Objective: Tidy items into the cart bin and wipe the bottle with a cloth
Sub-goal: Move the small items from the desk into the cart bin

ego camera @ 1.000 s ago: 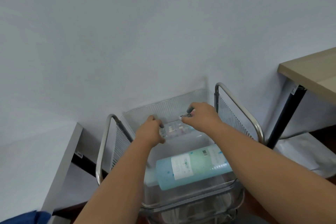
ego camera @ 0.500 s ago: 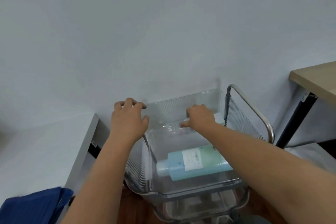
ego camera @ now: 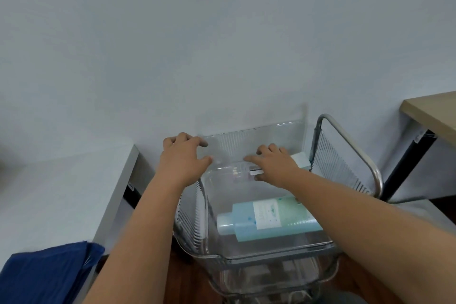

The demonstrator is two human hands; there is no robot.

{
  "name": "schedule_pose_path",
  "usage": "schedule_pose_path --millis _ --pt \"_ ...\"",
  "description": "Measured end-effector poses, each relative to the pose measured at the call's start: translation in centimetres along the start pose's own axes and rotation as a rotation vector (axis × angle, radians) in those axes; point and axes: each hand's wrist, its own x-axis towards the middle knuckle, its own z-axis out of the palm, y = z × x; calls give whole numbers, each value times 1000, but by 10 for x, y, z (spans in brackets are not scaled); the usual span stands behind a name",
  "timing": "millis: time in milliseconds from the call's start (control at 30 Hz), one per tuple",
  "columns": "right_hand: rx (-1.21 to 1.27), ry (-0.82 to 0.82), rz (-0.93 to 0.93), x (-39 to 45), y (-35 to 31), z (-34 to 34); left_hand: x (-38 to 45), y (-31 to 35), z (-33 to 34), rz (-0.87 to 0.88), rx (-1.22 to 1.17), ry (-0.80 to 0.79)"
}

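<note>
Hands reach into the clear bin (ego camera: 256,258) on the cart (ego camera: 350,153). The left hand (ego camera: 183,159) sits at the bin's far left corner, fingers curled over the rim there. The right hand (ego camera: 274,164) is low inside the bin by the back wall, fingers stretched out flat over a small clear box (ego camera: 240,171). I cannot tell if it holds the box or just touches it. A pale block (ego camera: 299,159) sits just beside that hand, in the far right corner.

The bottle (ego camera: 266,217) lies on its side on the bin floor, near the front. It is blue and green with a white label, cap pointing left. The right arm crosses over its right end and hides part of it.

A blue cloth (ego camera: 47,274) lies on the white table (ego camera: 64,195) to the left, well apart from the bottle. A wooden desk (ego camera: 434,111) stands to the right of the cart. A plain wall (ego camera: 222,44) is behind it all.
</note>
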Motion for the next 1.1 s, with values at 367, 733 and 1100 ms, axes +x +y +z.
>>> schedule_pose_path --millis 367,733,1100 --pt "276 -84 53 2 10 -10 0 1 1 20 1 30" --pt "298 -46 98 7 13 -3 0 1 1 17 0 30" --pt "332 -26 143 13 12 -11 2 -2 3 3 -61 48"
